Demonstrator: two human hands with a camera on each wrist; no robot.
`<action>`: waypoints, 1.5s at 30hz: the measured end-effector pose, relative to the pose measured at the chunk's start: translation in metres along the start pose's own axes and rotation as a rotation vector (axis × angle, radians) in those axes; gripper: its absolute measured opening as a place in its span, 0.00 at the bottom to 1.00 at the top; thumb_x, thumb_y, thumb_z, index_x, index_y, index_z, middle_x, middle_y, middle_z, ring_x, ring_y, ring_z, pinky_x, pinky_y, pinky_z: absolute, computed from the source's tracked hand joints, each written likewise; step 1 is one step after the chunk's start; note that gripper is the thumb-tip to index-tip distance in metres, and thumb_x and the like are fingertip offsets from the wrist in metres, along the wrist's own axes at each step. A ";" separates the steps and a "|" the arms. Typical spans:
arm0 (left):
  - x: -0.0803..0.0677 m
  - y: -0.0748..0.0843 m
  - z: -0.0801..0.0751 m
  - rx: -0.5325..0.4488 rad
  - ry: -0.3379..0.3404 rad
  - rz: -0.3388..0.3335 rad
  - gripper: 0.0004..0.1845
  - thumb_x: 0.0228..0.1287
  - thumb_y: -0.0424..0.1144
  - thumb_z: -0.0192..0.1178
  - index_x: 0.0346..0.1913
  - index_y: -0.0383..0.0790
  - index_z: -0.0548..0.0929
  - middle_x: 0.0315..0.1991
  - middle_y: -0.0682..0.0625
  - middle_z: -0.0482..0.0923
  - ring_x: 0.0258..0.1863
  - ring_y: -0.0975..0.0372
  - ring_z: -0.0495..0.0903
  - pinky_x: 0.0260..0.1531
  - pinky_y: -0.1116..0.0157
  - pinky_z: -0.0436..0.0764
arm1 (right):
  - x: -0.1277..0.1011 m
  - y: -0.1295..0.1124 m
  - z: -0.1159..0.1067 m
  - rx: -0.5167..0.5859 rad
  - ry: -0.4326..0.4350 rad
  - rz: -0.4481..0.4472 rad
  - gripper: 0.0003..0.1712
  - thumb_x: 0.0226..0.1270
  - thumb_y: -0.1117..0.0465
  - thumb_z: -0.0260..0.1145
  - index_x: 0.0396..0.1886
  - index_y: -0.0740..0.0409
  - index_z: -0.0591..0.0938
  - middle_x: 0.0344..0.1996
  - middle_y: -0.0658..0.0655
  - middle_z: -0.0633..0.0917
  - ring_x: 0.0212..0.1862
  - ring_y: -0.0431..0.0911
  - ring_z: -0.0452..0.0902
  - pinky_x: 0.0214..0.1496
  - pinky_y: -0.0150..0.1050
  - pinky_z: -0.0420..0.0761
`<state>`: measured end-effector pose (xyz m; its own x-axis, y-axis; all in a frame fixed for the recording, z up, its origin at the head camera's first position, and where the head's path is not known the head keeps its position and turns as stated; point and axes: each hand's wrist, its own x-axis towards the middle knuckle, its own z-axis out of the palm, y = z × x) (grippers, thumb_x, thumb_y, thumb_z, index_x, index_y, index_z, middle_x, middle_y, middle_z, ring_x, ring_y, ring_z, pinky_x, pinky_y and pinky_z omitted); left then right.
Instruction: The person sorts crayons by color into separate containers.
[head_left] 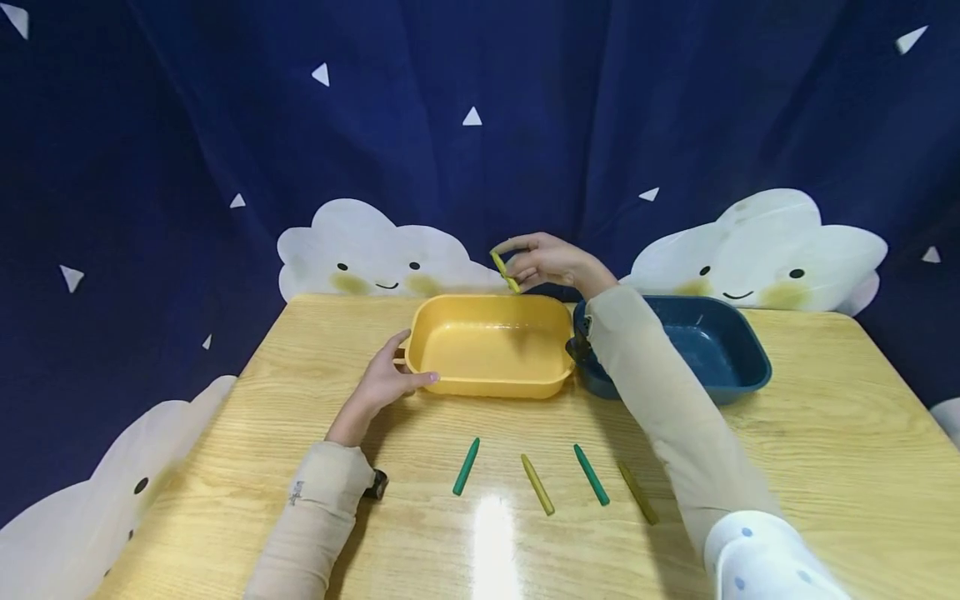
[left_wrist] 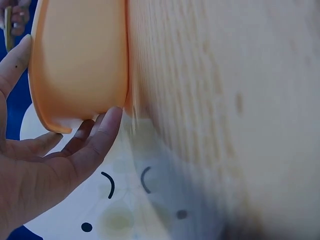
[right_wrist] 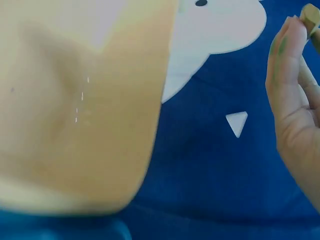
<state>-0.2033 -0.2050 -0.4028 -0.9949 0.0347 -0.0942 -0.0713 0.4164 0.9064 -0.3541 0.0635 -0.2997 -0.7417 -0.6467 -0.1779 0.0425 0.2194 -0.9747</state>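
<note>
While 4 crayons (head_left: 467, 467) lie apart, a sleeve (head_left: 671, 400) overlaps the blue tub (head_left: 712, 354).

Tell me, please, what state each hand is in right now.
Left hand: closed on the yellow tray, gripping its left end.
Right hand: closed, pinching a yellow crayon.

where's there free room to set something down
Bare wooden table runs left of the left sleeve to the edge, and right of the right sleeve, in front of the navy tray. The yellow tray is bare inside too. Crowded: in front of it, between the sleeves, with two green crayons and two yellow crayons.
</note>
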 end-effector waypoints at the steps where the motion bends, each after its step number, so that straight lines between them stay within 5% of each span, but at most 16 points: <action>1: 0.000 0.000 0.000 0.004 0.002 0.000 0.49 0.47 0.35 0.70 0.70 0.40 0.51 0.51 0.35 0.66 0.35 0.55 0.73 0.30 0.61 0.79 | 0.004 0.000 0.003 0.003 -0.011 0.008 0.29 0.60 0.74 0.56 0.63 0.64 0.66 0.19 0.54 0.72 0.26 0.46 0.72 0.39 0.42 0.81; 14: -0.010 0.004 0.002 0.030 0.009 -0.013 0.51 0.46 0.36 0.71 0.70 0.40 0.51 0.52 0.36 0.66 0.41 0.51 0.74 0.30 0.65 0.79 | 0.027 0.008 0.028 -0.035 -0.106 0.047 0.30 0.58 0.72 0.59 0.62 0.62 0.68 0.33 0.61 0.79 0.30 0.47 0.76 0.35 0.39 0.81; 31: -0.012 0.007 0.000 -0.021 -0.014 -0.009 0.50 0.46 0.35 0.71 0.70 0.40 0.52 0.50 0.35 0.66 0.38 0.52 0.75 0.31 0.63 0.79 | 0.057 0.045 0.062 -0.095 -0.240 0.119 0.30 0.57 0.74 0.60 0.62 0.67 0.66 0.27 0.56 0.76 0.28 0.43 0.72 0.35 0.39 0.81; 45: -0.011 0.007 0.000 0.007 -0.003 -0.005 0.50 0.46 0.36 0.71 0.70 0.40 0.52 0.49 0.36 0.67 0.40 0.51 0.75 0.32 0.65 0.78 | 0.068 0.061 0.076 -0.120 -0.250 0.183 0.32 0.54 0.76 0.61 0.61 0.68 0.65 0.28 0.58 0.77 0.27 0.43 0.73 0.34 0.38 0.82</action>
<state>-0.1926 -0.2026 -0.3953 -0.9944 0.0352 -0.1000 -0.0759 0.4225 0.9032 -0.3511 -0.0223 -0.3817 -0.5409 -0.7446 -0.3911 0.0696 0.4238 -0.9031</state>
